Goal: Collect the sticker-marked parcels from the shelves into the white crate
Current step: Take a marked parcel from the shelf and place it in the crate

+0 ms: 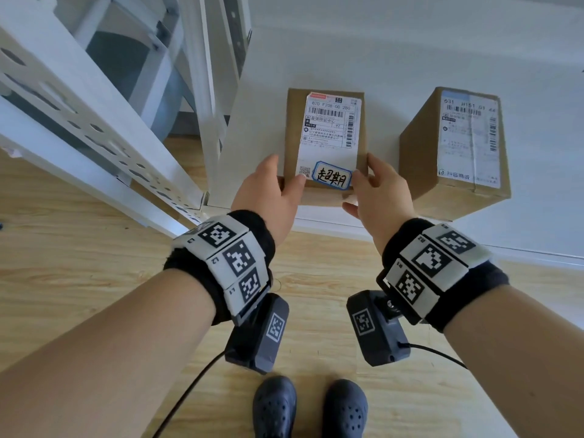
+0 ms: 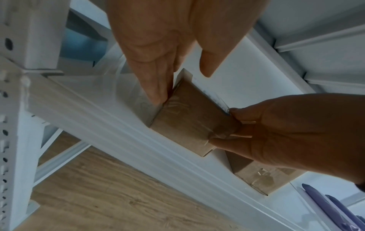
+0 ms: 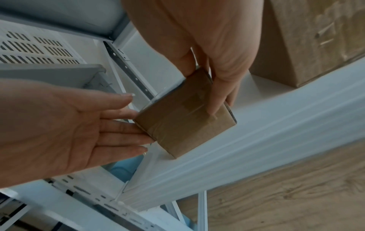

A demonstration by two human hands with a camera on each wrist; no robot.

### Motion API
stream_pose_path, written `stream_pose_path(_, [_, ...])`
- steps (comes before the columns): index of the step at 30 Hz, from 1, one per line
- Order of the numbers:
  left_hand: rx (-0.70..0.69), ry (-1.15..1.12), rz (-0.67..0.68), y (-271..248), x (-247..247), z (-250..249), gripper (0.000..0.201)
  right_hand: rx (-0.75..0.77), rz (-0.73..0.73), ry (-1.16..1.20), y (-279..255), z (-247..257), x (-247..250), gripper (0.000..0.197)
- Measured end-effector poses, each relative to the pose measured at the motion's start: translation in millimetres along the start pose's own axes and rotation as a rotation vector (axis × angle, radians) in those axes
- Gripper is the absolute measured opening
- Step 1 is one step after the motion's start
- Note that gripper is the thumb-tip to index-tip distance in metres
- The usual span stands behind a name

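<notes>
- Altogether two cardboard parcels stand on the white shelf (image 1: 410,52): the sticker-marked parcel (image 1: 325,121) on the left and a plain parcel (image 1: 455,147) to its right, apart from each other with a strip of bare shelf between them.
- Each parcel carries one shipping label on top; only the left one also has a blue-edged sticker (image 1: 331,179) with handwritten characters, at the label's near end.
- Both hands are on the marked parcel. The left hand (image 1: 268,197) has its straight fingers pressed against the parcel's left side, thumb on the top near corner.
- The right hand (image 1: 376,197) lies along the parcel's right side, with its thumb on the top edge beside the sticker; its fingers are extended rather than curled, as the right wrist view shows.
- The marked parcel sits at the shelf's front edge, its near face about flush with the lip; in the left wrist view its base rests on the shelf.
- Left of the parcel rises the rack's white slotted upright (image 1: 104,131), close beside the left hand.
- On the right, the plain parcel also stands at the front edge, near the right hand but not touching it.
- Toward the person lies wooden floor (image 1: 94,279), with two dark shoes (image 1: 309,406) below the wrists.
- A white slotted crate wall (image 3: 37,50) shows in the right wrist view, beyond the upright.
</notes>
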State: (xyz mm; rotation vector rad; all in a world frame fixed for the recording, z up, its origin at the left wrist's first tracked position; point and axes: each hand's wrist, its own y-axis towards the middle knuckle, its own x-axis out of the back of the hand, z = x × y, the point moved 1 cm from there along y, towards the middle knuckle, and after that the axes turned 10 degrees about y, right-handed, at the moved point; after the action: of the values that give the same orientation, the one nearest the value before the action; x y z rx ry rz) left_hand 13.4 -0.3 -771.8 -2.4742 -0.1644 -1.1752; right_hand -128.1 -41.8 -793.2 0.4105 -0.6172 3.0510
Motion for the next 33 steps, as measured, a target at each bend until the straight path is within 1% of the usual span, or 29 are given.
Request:
stream_pose_path(2, [-0.045, 0.010, 0.003, -1.7, -0.9, 1.3, 0.036, 0.001, -0.006, 0.016, -4.6, -2.2, -0.5, 0.035])
stream_pose_path(4, [-0.064, 0.009, -0.006, -5.2, -1.5, 4.3, 0.030, -0.024, -0.028, 0.033, -10.1, -3.8, -0.1, 0.037])
stream_pose_path(7, [-0.043, 0.023, -0.036, -14.2, 0.6, 6.5, 0.028, -0.056, -0.035, 0.050, -21.4, -5.3, 1.4, 0.035])
stream_pose_path(9, [-0.053, 0.040, -0.053, -21.3, 2.9, 6.9, 0.027, -0.063, -0.037, 0.056, -31.5, -4.7, 3.7, 0.035])
stream_pose_path(12, [-0.090, 0.031, -0.047, -34.4, 8.4, 2.9, 0.025, -0.066, -0.055, 0.074, -50.8, -0.3, 14.7, 0.034])
stream_pose_path(16, [-0.106, 0.049, -0.025, -62.2, 27.7, -8.6, 0.020, -0.052, -0.035, 0.081, -87.5, 14.8, 31.8, 0.033])
stream_pose_path(21, [-0.109, 0.032, 0.033, -113.4, 63.5, -34.6, 0.026, -0.051, -0.028, 0.085, -143.6, 43.1, 51.7, 0.033])
stream_pose_path(25, [-0.119, 0.006, 0.014, -161.1, 90.3, -51.0, 0.035, -0.024, -0.052, 0.110, -196.7, 63.6, 67.8, 0.033])
stream_pose_path(28, [-0.098, -0.004, 0.006, -199.6, 103.3, -56.0, 0.042, -0.028, -0.034, 0.146, -235.6, 68.7, 78.2, 0.034])
stream_pose_path(33, [-0.115, -0.054, -0.025, -264.3, 123.1, -69.0, 0.046, 0.010, -0.025, 0.180, -297.6, 81.6, 101.3, 0.031])
